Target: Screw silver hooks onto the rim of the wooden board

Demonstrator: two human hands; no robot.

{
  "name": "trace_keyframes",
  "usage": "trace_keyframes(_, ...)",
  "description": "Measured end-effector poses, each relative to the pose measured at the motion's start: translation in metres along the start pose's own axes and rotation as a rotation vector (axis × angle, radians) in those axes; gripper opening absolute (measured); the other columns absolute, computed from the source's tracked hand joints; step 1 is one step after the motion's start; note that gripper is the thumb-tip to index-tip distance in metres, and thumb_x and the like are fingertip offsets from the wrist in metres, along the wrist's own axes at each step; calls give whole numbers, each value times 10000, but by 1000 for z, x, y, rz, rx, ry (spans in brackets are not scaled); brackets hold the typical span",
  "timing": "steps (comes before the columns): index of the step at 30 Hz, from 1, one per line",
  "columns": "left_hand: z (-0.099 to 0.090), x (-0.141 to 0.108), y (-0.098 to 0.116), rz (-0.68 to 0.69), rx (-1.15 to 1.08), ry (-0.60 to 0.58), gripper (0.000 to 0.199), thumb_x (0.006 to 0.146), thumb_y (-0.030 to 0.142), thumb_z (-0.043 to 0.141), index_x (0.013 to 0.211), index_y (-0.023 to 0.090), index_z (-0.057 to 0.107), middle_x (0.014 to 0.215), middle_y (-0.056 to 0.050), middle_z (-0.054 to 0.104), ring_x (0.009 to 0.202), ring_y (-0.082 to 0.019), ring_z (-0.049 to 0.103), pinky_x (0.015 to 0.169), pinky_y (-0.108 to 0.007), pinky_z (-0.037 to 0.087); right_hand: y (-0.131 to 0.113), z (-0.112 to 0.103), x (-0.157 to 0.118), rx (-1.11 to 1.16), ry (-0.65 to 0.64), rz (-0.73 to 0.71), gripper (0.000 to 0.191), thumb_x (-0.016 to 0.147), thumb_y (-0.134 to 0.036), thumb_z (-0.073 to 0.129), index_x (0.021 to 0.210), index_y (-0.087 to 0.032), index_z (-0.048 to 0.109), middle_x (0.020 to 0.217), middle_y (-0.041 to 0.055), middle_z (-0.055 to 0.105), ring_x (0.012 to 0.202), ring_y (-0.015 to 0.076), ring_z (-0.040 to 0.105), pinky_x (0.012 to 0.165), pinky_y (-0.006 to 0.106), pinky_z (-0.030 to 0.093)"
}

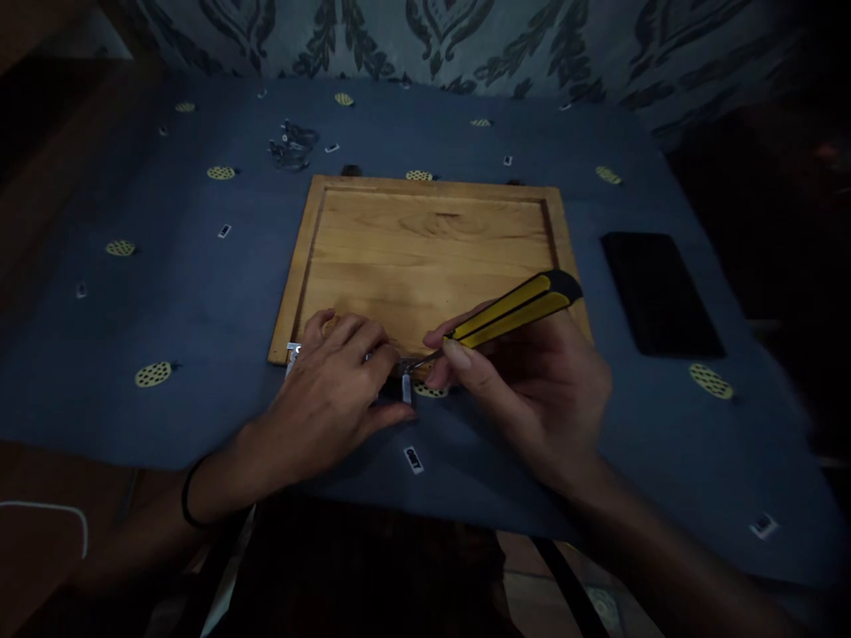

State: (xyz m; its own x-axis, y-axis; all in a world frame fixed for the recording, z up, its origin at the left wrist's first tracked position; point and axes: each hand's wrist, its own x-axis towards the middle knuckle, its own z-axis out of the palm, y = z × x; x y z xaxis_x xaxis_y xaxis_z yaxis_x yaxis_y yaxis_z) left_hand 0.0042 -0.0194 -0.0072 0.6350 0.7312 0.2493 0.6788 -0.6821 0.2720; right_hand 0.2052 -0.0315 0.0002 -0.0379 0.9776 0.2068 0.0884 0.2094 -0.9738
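Observation:
A wooden panel (425, 248) with a raised rim lies on the blue patterned cloth. My right hand (532, 381) is closed around a yellow and black handled tool (511, 310), whose thin metal end points left to the panel's near edge. That tip meets a small metal piece (406, 387) at the edge. My left hand (339, 381) rests over the near left part of the panel, fingers bent and thumb beside the metal piece. What its fingers press or hold is hidden. Another bit of metal (293, 352) shows at the panel's near left corner.
A black flat rectangular object (661, 294) lies right of the panel. Several small shiny metal parts (292, 146) are piled on the cloth (179, 310) at the back left. Behind the table is a patterned wall (439, 44). A white cable (59, 507) shows at lower left.

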Motion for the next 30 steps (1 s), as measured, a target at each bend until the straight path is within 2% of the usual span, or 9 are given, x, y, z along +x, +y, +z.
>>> trace_keyframes(3, 0, 0, 0, -5, 2, -6, 442, 822, 473, 913, 1033, 137, 718, 1046, -79, 708, 1032, -309, 630, 995, -530, 459, -2, 2, 1, 37, 17, 14, 252, 898, -427, 844, 956, -287, 642, 837, -38, 744, 601, 152, 729, 574, 324, 633)
trace_keyframes(7, 0, -1, 0, -4, -4, -5, 448, 824, 463, 915, 1059, 138, 716, 1062, -78, 708, 1045, -311, 629, 1005, -534, 450, -1, 1, 1, 53, 23, -2, 271, 910, -406, 836, 1106, -309, 675, 880, -50, 762, 605, 142, 740, 623, 325, 661)
trace_keyframes(12, 0, -1, 1, -3, 15, 11, 414, 848, 491, 891, 1013, 156, 714, 1013, -62, 708, 1008, -293, 621, 971, -508, 461, -1, -6, -1, -23, -22, -35, 280, 1026, -459, 678, 1243, -283, 693, 846, -22, 782, 624, 147, 763, 664, 319, 674)
trace_keyframes(14, 0, -1, 0, -7, 12, -3, 397, 874, 503, 865, 1019, 166, 712, 1023, -59, 712, 1016, -289, 619, 982, -507, 460, -2, -7, 0, -9, -45, -34, 292, 1029, -492, 659, 1219, -275, 705, 828, -20, 781, 614, 144, 761, 640, 303, 672)
trace_keyframes(17, 1, -1, 0, -12, 0, -14, 402, 881, 504, 857, 1041, 165, 711, 1048, -63, 717, 1027, -290, 625, 997, -520, 459, -6, -7, 2, 70, -65, 9, 275, 977, -503, 733, 1118, -267, 734, 800, -32, 764, 574, 128, 742, 593, 267, 657)
trace_keyframes(21, 2, -1, 1, -26, 8, -6, 433, 869, 504, 868, 1077, 157, 713, 1073, -77, 722, 1046, -302, 632, 1016, -542, 461, -11, -5, 6, 113, -18, 60, 256, 886, -478, 845, 974, -252, 763, 793, -36, 757, 510, 97, 695, 514, 219, 610)
trace_keyframes(26, 1, -2, 1, -23, 2, -21, 425, 864, 483, 878, 1085, 160, 710, 1066, -74, 723, 1046, -304, 631, 1024, -546, 453, -15, -5, 10, 138, 9, 79, 300, 790, -478, 924, 842, -245, 742, 786, -24, 778, 484, 105, 673, 497, 234, 619)
trace_keyframes(30, 0, -2, 1, -25, -2, -25, 413, 873, 491, 868, 1076, 168, 710, 1061, -68, 723, 1044, -300, 631, 1021, -540, 449, -15, -6, 12, 175, -17, 86, 327, 774, -466, 939, 895, -257, 720, 844, -32, 791, 531, 109, 706, 548, 241, 651)
